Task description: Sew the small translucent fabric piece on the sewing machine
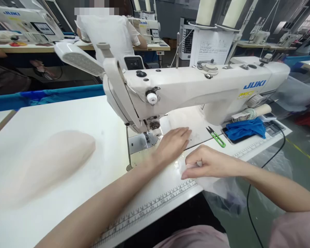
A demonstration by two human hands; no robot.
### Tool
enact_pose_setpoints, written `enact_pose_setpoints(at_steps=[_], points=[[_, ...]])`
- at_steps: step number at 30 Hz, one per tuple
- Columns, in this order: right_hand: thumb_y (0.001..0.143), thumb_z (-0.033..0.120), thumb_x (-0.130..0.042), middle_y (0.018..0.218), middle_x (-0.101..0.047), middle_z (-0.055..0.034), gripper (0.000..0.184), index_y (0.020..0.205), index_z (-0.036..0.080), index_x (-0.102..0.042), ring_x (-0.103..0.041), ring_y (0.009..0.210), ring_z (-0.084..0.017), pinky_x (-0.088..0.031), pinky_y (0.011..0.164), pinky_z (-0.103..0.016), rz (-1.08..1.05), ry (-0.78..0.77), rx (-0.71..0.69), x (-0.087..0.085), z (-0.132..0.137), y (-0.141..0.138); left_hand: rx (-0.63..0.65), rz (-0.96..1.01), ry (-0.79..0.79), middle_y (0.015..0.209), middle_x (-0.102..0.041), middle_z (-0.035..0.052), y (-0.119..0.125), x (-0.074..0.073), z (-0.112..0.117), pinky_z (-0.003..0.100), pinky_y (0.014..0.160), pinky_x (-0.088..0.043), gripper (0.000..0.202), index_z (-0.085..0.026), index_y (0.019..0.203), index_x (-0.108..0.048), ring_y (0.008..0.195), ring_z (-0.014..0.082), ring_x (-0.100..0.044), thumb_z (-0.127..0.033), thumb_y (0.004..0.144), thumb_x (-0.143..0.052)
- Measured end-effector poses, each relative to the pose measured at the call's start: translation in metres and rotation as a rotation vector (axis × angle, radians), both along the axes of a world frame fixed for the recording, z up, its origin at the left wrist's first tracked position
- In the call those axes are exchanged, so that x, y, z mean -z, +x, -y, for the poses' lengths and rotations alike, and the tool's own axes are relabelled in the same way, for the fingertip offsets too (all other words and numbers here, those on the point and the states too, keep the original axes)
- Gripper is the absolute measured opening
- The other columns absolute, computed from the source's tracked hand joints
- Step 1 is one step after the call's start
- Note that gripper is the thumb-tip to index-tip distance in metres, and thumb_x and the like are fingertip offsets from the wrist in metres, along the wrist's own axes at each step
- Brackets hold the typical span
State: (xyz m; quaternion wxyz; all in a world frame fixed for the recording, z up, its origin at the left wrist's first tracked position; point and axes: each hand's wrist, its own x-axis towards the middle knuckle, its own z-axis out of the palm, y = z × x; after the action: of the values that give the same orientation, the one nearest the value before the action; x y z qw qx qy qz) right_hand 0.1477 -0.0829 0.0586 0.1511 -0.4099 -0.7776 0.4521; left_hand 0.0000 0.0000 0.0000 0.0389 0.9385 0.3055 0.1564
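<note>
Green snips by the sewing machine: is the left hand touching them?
Apart. Head view: a plain gap separates left hand from green snips; right hand pinches white fabric.

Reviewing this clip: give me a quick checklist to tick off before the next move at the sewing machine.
1. Left hand flat on the sheer fabric: ok.
2. Left fingertips away from the needle bar: ok, they point to its right.
3. Right hand pinching the fabric near the table edge: ok.
4. Green snips apart from both hands: ok.
5. Fabric reaching under the needle bar: cannot tell.
</note>
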Motion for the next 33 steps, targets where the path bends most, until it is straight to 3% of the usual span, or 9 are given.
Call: enact_pose_setpoints(at_steps=[3, 7, 9, 12, 14, 19, 26, 30, 33], points=[[0.085, 0.042, -0.062, 0.053, -0.022, 0.0077, 0.054, 0.054, 0.018, -0.025, -0.021, 0.052, -0.006, -0.018, 0.048, -0.024, -0.108, 0.069, 0.167, 0.012, 0.001, -0.007, 0.086, 0.099, -0.118, 0.134, -0.058, 0.0084, -0.027, -0.005, 0.026, 0.041, 0.102, -0.046, 0.033, -0.017, 0.126, -0.054, 0.125, 0.0230, -0.053, -0.021, 0.095, -0.043], [0.082, 0.046, -0.064, 0.052, -0.021, 0.0072, 0.059, 0.051, 0.018, -0.024, -0.021, 0.051, -0.006, -0.016, 0.047, -0.025, -0.239, 0.076, 0.349, 0.021, 0.003, -0.022, -0.153, 0.505, -0.496, 0.095, -0.071, 0.0032, -0.066, -0.016, 0.069, 0.029, 0.070, -0.056, 0.025, -0.022, 0.103, -0.060, 0.083, 0.0160, -0.068, -0.032, 0.099, -0.037], [0.079, 0.049, -0.068, 0.051, -0.020, 0.0076, 0.061, 0.049, 0.018, -0.023, -0.020, 0.050, -0.006, -0.014, 0.046, -0.025, -0.320, 0.044, 0.395, 0.025, 0.004, -0.037, -0.209, 0.626, -0.571, 0.075, -0.066, -0.0004, -0.080, -0.022, 0.086, 0.024, 0.053, -0.052, 0.022, -0.023, 0.093, -0.058, 0.061, 0.0130, -0.062, -0.039, 0.096, -0.043], [0.074, 0.053, -0.070, 0.050, -0.019, 0.0082, 0.064, 0.048, 0.019, -0.022, -0.019, 0.050, -0.005, -0.014, 0.045, -0.024, -0.446, -0.037, 0.398, 0.030, 0.005, -0.064, -0.182, 0.585, -0.582, 0.065, -0.062, -0.0036, -0.091, -0.025, 0.101, 0.022, 0.039, -0.045, 0.024, -0.025, 0.092, -0.058, 0.047, 0.0118, -0.055, -0.045, 0.081, -0.064], [0.068, 0.054, -0.075, 0.048, -0.019, 0.0089, 0.067, 0.047, 0.019, -0.021, -0.020, 0.049, -0.004, -0.014, 0.044, -0.024, -0.518, -0.086, 0.402, 0.032, 0.005, -0.080, -0.215, 0.560, -0.543, 0.060, -0.060, -0.0044, -0.094, -0.025, 0.104, 0.021, 0.036, -0.041, 0.019, -0.025, 0.084, -0.060, 0.043, 0.0113, -0.052, -0.042, 0.079, -0.066], [0.069, 0.050, -0.076, 0.045, -0.029, 0.0091, 0.063, 0.045, 0.019, -0.026, -0.029, 0.044, -0.004, -0.022, 0.042, -0.022, -0.660, -0.286, 0.302, 0.031, 0.001, -0.093, -0.162, 0.528, -0.719, 0.057, -0.057, -0.0035, -0.107, -0.024, 0.101, 0.019, 0.038, -0.038, 0.023, -0.023, 0.071, -0.060, 0.050, 0.0114, -0.052, -0.037, 0.088, -0.055], [0.080, 0.051, -0.066, 0.039, -0.040, 0.0068, 0.056, 0.042, 0.017, -0.042, -0.036, 0.040, -0.004, -0.030, 0.044, -0.021, -0.578, -0.277, 0.358, 0.031, -0.006, -0.081, -0.174, 0.586, -1.100, 0.075, -0.064, -0.0006, -0.140, -0.030, 0.075, 0.025, 0.064, -0.052, 0.030, -0.022, 0.071, -0.059, 0.068, 0.0137, -0.062, -0.043, 0.090, -0.051], [0.078, 0.052, -0.068, 0.048, -0.048, 0.0077, 0.041, 0.061, 0.017, -0.057, -0.044, 0.039, -0.005, -0.035, 0.041, -0.019, -0.475, -0.414, 0.250, 0.028, -0.010, -0.079, -0.175, 0.548, -1.347, 0.084, -0.069, 0.0044, -0.152, -0.035, 0.061, 0.033, 0.076, -0.054, 0.035, -0.021, 0.077, -0.061, 0.082, 0.0196, -0.066, -0.048, 0.092, -0.044], [0.077, 0.050, -0.069, 0.056, -0.053, 0.0070, 0.037, 0.068, 0.016, -0.060, -0.047, 0.040, -0.005, -0.036, 0.040, -0.018, -0.432, -0.421, 0.236, 0.030, -0.013, -0.082, -0.173, 0.594, -1.293, 0.091, -0.068, 0.0057, -0.146, -0.037, 0.059, 0.035, 0.077, -0.055, 0.036, -0.020, 0.088, -0.059, 0.085, 0.0199, -0.066, -0.054, 0.089, -0.047]])
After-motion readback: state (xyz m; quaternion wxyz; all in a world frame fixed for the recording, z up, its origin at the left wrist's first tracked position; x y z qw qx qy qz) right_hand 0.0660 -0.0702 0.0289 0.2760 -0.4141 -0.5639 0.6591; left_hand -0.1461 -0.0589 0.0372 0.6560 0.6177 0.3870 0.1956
